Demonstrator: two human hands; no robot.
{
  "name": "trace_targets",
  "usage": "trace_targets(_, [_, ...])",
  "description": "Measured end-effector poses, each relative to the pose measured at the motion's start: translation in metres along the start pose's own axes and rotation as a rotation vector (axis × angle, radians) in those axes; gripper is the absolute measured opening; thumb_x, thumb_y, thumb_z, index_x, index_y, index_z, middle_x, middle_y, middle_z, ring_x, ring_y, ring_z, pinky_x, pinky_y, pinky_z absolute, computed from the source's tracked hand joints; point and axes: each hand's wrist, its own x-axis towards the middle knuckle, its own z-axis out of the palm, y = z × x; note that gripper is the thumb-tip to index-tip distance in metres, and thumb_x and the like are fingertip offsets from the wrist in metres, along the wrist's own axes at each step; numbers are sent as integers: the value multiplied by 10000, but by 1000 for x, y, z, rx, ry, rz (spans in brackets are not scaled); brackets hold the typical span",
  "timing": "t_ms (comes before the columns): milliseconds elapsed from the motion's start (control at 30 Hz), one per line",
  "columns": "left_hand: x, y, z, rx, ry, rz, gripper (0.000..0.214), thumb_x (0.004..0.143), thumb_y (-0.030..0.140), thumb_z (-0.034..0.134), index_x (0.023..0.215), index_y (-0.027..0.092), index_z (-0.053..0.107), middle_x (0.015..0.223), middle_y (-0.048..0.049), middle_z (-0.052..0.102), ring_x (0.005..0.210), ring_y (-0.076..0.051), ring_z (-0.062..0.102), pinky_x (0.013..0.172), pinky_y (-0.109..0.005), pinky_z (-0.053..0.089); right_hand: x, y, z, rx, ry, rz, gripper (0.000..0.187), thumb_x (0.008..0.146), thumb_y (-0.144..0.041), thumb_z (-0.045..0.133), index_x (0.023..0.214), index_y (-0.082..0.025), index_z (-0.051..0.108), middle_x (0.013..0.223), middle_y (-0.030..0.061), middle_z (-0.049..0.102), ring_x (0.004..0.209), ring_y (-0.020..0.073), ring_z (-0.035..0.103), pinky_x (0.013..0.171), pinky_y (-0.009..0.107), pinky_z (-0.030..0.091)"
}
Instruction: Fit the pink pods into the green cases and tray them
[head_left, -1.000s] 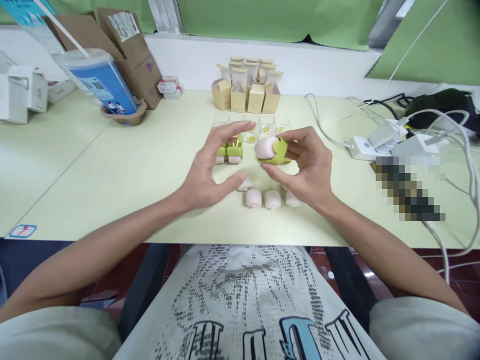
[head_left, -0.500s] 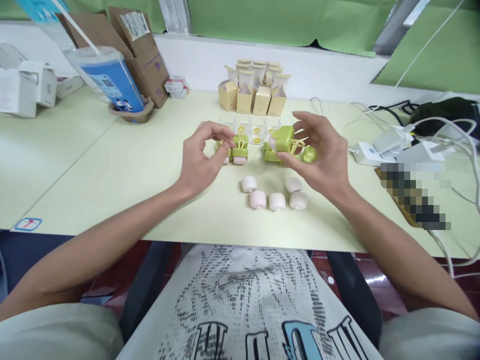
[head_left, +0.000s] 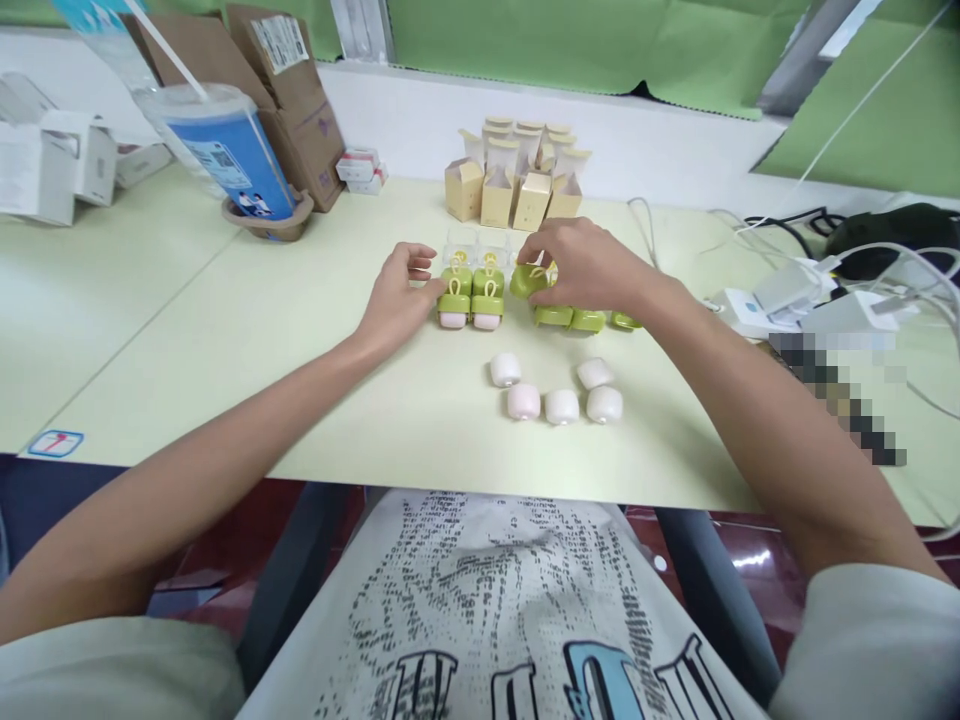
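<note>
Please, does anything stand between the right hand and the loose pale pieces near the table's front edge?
Yes: a few green pieces lie between the right hand and the loose pale pieces. They look low, so reaching over them seems possible.

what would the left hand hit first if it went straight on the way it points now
Most likely the leftmost green pieces, right by the thumb of the left hand; depth is unclear, so it may already be touching them.
</note>
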Motion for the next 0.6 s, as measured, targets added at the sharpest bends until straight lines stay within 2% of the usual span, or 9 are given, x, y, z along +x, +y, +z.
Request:
trace_targets(133, [-1,1,0,-26,-27,0,383,836,149,786,1181,266,666,1221,-59,764,1123,-236,698,1048,-419,590,2,-7,5,-30,-39,26,417,801,-210,829,1217,-185,842,1202,153,817,1090,386,751,849,466,559])
trace_targets(333, [-4,4,0,-14,-61,-22,357,860,143,761,1180,264,660,1193,-56,758,1127,-238,712,1066,-438,598,4,-14,9,-75,-57,56,480,863,-218,791,1340,-164,807,1281,182,809,1158,414,726,854,460,510])
trace_targets(600, [-4,3,1,-9,-73,-31,343,851,162,772,1158,277,670,1184,-43,760,1099,-244,733,1051,-462,618,3,-15,12,-117,-60,50,385,905,-221,790,1284,-156,817,1256,185,827,1140,398,734,791,416,430])
